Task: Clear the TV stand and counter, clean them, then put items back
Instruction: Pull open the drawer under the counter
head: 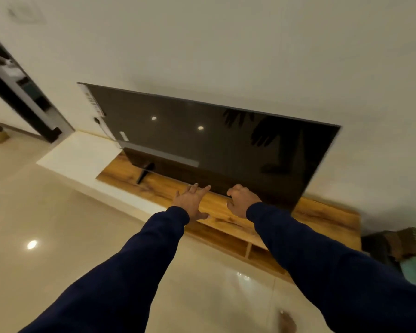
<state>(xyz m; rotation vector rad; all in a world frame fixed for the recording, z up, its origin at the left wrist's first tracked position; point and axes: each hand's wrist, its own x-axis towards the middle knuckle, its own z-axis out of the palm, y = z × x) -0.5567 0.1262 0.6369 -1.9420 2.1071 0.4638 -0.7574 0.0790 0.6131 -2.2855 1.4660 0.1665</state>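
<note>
Both arms, in dark navy sleeves (120, 267), reach forward toward a large flat-screen TV (226, 145) that stands on a low wooden TV stand (322, 217) against a pale wall (250, 44).

The left hand (191, 201) is spread wide, fingers straight and fanned, the fingertips just at the lower edge of the TV; whether they touch it cannot be told. It holds nothing. The right hand (241, 200), just beside the left, has its fingers curled at the bottom edge of the screen; whether they actually grip the frame or only rest there is not clear from this angle.

The TV is tilted in the view, its dark screen reflecting two ceiling lights and the shadowy outline of the hands. A black foot (145, 173) of the TV stands on the wood beyond and to the left of the left hand. A strip of stickers (93, 102) runs down the TV's far left edge.

The wooden top continues under and to the right of the right hand, with open compartments (228, 241) in its front below the hands. Left of the left hand, past the wood, lies a white tabletop (82, 152). Farther left is a dark door frame (22, 92). The glossy tiled floor (58, 224) lies beneath the arms, and a bare foot (287, 323) shows near the bottom. To the far right of the right hand, some brown and pale green cloth (408, 248) sits at the stand's end.
</note>
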